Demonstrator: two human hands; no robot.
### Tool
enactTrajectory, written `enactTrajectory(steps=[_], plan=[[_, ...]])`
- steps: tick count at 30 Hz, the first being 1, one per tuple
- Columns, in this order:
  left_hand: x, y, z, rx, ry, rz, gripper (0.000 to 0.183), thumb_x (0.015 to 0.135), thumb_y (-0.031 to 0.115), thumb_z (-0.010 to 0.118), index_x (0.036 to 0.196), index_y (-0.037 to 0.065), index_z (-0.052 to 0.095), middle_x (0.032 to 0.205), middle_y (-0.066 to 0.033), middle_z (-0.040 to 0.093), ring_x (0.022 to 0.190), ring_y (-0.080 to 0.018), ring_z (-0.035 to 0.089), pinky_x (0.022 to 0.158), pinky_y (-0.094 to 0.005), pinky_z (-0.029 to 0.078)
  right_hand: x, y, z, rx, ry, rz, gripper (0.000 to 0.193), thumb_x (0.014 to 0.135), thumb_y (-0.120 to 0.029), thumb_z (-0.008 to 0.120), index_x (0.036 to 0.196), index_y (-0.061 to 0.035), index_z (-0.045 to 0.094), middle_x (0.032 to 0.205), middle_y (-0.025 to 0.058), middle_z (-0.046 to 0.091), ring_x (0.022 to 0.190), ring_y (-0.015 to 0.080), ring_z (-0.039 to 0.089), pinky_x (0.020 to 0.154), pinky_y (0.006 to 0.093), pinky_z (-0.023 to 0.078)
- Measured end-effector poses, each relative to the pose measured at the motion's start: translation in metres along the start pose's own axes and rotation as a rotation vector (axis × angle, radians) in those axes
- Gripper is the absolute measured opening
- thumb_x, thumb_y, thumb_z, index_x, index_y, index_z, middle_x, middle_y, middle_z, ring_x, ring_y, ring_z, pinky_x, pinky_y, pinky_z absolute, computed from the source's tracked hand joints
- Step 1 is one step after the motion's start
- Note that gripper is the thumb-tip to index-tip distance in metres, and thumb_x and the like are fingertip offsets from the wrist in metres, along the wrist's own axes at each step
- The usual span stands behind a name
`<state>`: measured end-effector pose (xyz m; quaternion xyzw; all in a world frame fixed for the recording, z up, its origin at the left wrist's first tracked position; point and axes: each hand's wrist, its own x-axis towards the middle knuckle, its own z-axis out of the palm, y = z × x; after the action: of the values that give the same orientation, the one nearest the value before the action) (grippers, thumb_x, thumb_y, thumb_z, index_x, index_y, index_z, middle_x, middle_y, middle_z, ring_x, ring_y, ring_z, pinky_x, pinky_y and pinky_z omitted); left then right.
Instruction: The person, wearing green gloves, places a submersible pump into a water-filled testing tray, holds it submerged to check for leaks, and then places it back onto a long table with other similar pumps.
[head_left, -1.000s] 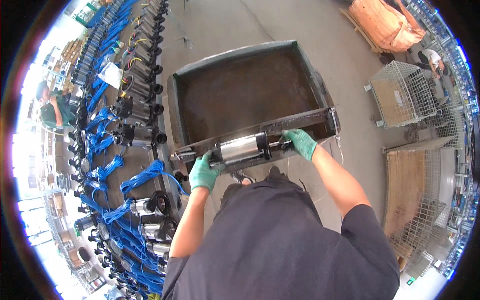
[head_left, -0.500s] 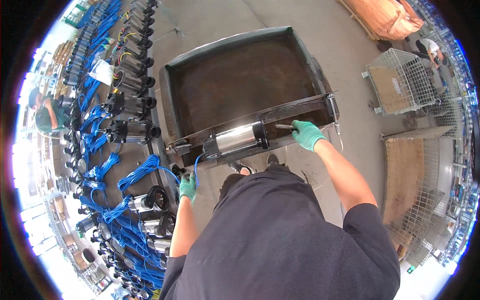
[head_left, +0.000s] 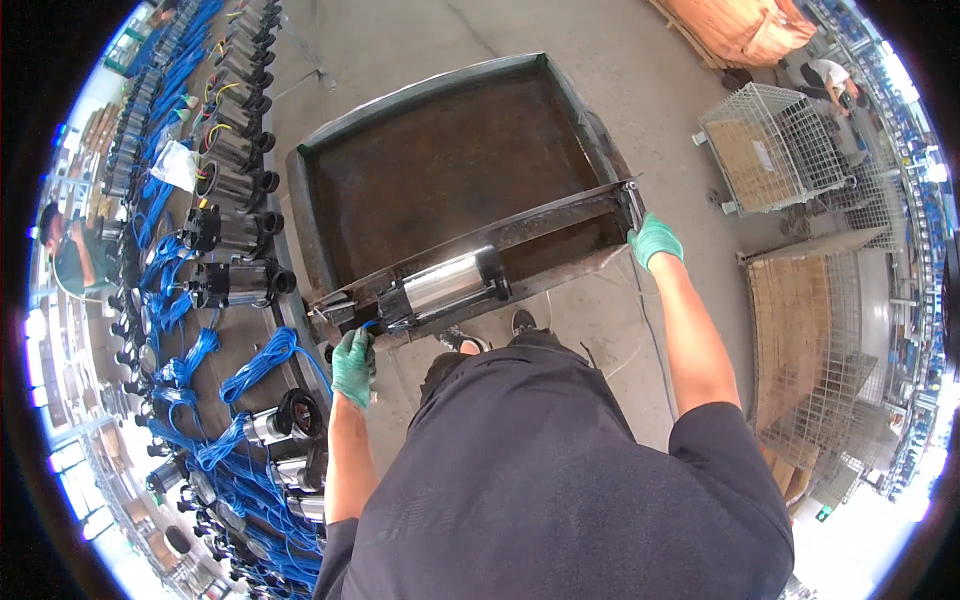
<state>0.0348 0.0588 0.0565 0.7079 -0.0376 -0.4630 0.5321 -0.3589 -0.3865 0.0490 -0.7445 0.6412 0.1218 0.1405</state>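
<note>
A silver and black cylindrical motor pump (head_left: 445,285) lies on its side across the near ledge of a dark metal tank (head_left: 318,240). At the pump's left end, my left hand (head_left: 353,367) in a green glove is closed around a blue cable (head_left: 371,323), of which only a short piece shows above the fingers. My right hand (head_left: 656,240), also gloved in green, is curled at the ledge's right end, against the lower part of a slim metal tool (head_left: 634,203). What exactly its fingers hold is hidden.
On the left, a long bench carries rows of similar pumps (head_left: 230,232) and coiled blue cables (head_left: 262,366). Wire mesh cages (head_left: 770,150) and a cardboard-lined crate (head_left: 790,340) stand on the right. A thin hose (head_left: 655,335) hangs to the floor. Other people are at far left and far right.
My right hand has moved right, from beside the pump with a rod-like thing to the ledge's right end. My left hand has come nearer to the pump's cable end. The view has shifted slightly.
</note>
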Motion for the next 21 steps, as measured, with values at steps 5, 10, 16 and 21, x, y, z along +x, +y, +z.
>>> enactTrajectory(steps=[5, 10, 16, 21], plan=[[-0.036, 0.070, 0.007, -0.028, -0.096, 0.233, 0.029, 0.104, 0.034, 0.063, 0.095, 0.007, 0.065, 0.062, 0.0049, 0.049, 0.050, -0.0046, 0.040, 0.046, -0.0233, 0.029, -0.046, -0.054, -0.022, 0.394, -0.063, -0.377, 0.044, 0.101, -0.045, 0.058, 0.121, -0.0060, 0.062, 0.114, 0.0282, 0.069, 0.109, 0.0467, 0.066, 0.093, 0.0538, 0.053], [-0.064, 0.152, 0.076, 0.356, -0.329, 0.439, 0.020, 0.106, 0.018, 0.056, 0.110, 0.000, 0.063, 0.078, 0.0030, 0.053, 0.068, -0.0051, 0.046, 0.060, -0.0234, 0.037, -0.065, -0.117, 0.022, 0.243, -0.182, -0.487, 0.035, 0.104, -0.033, 0.055, 0.119, -0.0030, 0.061, 0.103, 0.0291, 0.070, 0.099, 0.0493, 0.066, 0.084, 0.0557, 0.053], [-0.041, 0.143, 0.106, 0.613, -0.447, 0.608, 0.017, 0.103, 0.018, 0.065, 0.107, 0.002, 0.066, 0.076, -0.0085, 0.062, 0.068, -0.0161, 0.053, 0.066, -0.0333, 0.049, -0.048, -0.124, 0.090, 0.228, -0.081, -0.384, 0.037, 0.100, -0.020, 0.056, 0.130, 0.0016, 0.052, 0.100, 0.0322, 0.070, 0.099, 0.0460, 0.070, 0.085, 0.0538, 0.055], [-0.037, 0.134, 0.107, 0.657, -0.364, 0.603, 0.020, 0.104, 0.022, 0.063, 0.105, 0.002, 0.066, 0.074, -0.0029, 0.057, 0.070, -0.0111, 0.049, 0.065, -0.0309, 0.046, -0.033, -0.122, 0.087, 0.253, -0.126, -0.407, 0.032, 0.101, -0.018, 0.053, 0.126, 0.0017, 0.052, 0.098, 0.0329, 0.070, 0.096, 0.0498, 0.068, 0.079, 0.0563, 0.054]])
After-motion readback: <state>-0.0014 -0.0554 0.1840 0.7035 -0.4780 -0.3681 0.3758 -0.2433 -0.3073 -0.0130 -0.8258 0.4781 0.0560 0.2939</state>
